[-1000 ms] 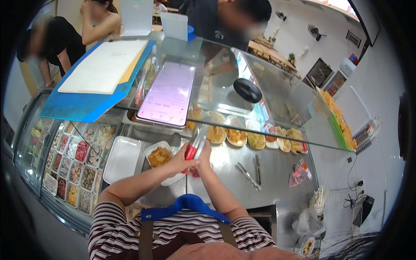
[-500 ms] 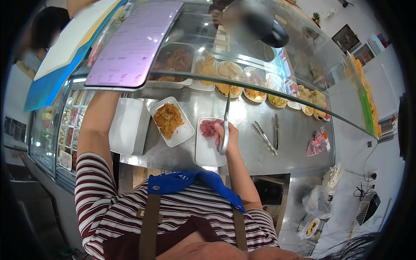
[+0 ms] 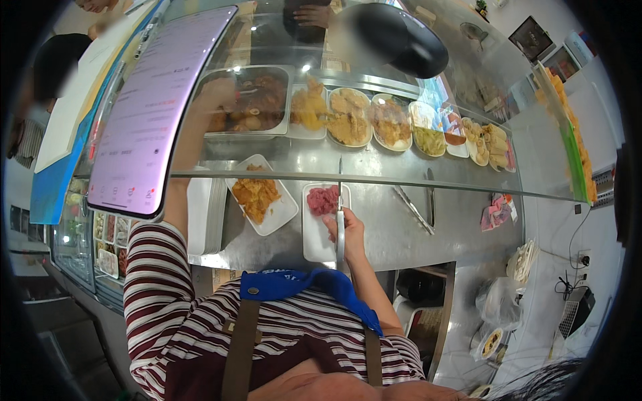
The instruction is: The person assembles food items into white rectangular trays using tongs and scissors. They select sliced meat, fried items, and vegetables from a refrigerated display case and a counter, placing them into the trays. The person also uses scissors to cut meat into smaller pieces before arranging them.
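In my right hand is a pair of scissors, its pale handle gripped and its blades pointing away from me. The hand is over the right side of a white tray, with pink, shredded-looking food at its far end. To the left stands another white tray of orange-brown food. My left arm reaches forward behind the glass. Through it my left hand shows faintly at a metal pan of dark brown food; its fingers are too unclear to read.
A glass edge crosses above the steel counter. A large phone lies at the upper left. Stacked white trays stand near my left arm. Tongs lie at right, and several food dishes line the back.
My left arm has stretched farther forward, and its hand now shows at the metal pan. The scissors point straighter ahead in my right hand. The whole view has shifted.
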Available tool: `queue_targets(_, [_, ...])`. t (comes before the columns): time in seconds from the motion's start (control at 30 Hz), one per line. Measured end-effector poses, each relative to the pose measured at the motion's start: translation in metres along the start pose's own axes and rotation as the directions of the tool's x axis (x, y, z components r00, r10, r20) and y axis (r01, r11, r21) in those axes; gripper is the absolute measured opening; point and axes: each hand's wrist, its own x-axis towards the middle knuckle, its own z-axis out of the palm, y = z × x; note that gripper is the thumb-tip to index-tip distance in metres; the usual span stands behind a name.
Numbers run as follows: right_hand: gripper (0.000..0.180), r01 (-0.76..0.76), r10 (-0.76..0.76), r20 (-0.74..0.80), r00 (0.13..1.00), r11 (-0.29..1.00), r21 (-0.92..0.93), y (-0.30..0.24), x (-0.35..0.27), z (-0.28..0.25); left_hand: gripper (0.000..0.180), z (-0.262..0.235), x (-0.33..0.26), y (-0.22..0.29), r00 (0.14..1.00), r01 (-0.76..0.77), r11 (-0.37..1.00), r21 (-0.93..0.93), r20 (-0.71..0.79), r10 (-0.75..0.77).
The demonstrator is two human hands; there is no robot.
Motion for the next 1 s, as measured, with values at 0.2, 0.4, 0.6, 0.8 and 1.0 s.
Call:
queue_targets(0.2, [0.024, 0.058, -0.060, 0.202, 0.978, 0.998, 0.015, 0.007, 0.014, 0.025, 0.026, -0.033, -0.030, -0.063, 0.962, -0.055, 0.997, 0.055, -0.265, 0.068])
queue_targets(0.4, [0.022, -0.140, 0.038, 0.445, 0.895, 0.970, 0.199, -0.034, 0.044, 0.053, 0.022, -0.104, -0.056, -0.040, 0.925, -0.307, 0.951, -0.031, -0.245, 0.290])
queue_targets(0.6, [0.023, -0.492, 0.116, 0.737, 0.665, 0.811, 0.317, -0.034, 0.087, 0.119, 0.029, -0.096, -0.057, -0.097, 0.966, -0.172, 0.970, -0.173, -0.224, 0.131])
queue_targets(0.8, [0.026, -0.616, 0.063, 0.835, 0.547, 0.705, 0.350, -0.052, 0.129, 0.166, 0.029, -0.099, -0.081, -0.120, 0.979, -0.086, 0.968, -0.236, -0.199, 0.038])
queue_targets(1.0, [0.032, -0.673, 0.015, 0.843, 0.538, 0.610, 0.419, -0.071, 0.133, 0.186, 0.029, -0.096, -0.100, -0.143, 0.984, -0.027, 0.964, -0.266, -0.178, -0.022])
